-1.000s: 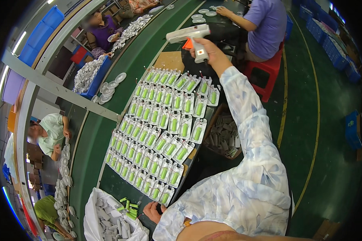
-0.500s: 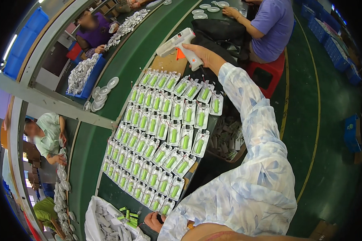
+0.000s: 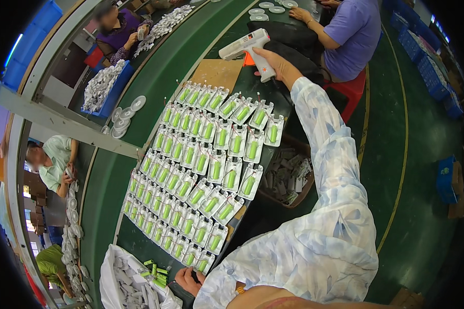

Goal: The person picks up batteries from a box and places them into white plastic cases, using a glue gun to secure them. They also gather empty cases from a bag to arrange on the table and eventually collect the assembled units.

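Right hand (image 3: pixel 276 63), glue gun (image 3: pixel 246 44) (white) within

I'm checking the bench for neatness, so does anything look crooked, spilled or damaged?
Some white trays sit crooked: a few toward the right side of the block slant more than their neighbours, so the rows look uneven. No spill or damage stands out, though details are small.

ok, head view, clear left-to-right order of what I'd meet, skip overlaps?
Blue bin heaped with white parts → left hand → pale gun-shaped tool in the right hand → red stool → blue container near the right rim.
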Action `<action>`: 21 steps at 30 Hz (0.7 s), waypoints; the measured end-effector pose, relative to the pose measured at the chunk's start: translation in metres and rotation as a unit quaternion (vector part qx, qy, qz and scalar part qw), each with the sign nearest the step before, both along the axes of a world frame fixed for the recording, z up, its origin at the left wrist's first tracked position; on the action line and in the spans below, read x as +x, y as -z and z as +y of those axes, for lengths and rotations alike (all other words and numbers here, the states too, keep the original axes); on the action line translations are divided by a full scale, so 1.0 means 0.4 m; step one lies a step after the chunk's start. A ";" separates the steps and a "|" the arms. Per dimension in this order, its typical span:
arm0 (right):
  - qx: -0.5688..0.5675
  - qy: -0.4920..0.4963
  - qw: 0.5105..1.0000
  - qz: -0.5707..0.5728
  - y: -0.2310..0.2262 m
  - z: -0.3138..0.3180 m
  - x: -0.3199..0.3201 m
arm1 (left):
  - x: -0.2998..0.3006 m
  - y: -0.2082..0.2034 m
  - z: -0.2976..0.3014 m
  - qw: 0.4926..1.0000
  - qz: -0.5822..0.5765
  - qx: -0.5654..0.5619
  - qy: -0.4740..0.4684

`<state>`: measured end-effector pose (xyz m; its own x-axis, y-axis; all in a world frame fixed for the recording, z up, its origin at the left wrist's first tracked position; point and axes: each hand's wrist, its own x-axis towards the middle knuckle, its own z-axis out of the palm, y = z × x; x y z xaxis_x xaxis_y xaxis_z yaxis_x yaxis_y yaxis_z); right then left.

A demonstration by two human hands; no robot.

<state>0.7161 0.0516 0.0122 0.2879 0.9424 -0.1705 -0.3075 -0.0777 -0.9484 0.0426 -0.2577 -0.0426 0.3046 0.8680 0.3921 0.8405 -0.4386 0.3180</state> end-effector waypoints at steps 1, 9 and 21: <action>0.025 0.005 0.999 0.028 0.000 0.001 -0.013 | 0.006 -0.004 0.001 1.000 -0.003 -0.003 0.002; -0.007 0.049 0.992 0.118 0.001 0.086 -0.132 | 0.049 -0.027 -0.004 0.998 -0.040 0.008 -0.042; -0.047 0.016 0.986 0.159 0.071 0.162 -0.113 | -0.234 0.241 0.021 1.000 -0.030 0.004 -0.009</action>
<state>0.6710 0.1165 -0.0163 0.2351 0.9091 -0.3438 -0.5924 -0.1464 -0.7923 -0.0509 -0.2494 -0.1390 0.2646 0.8699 0.4163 0.8284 -0.4260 0.3637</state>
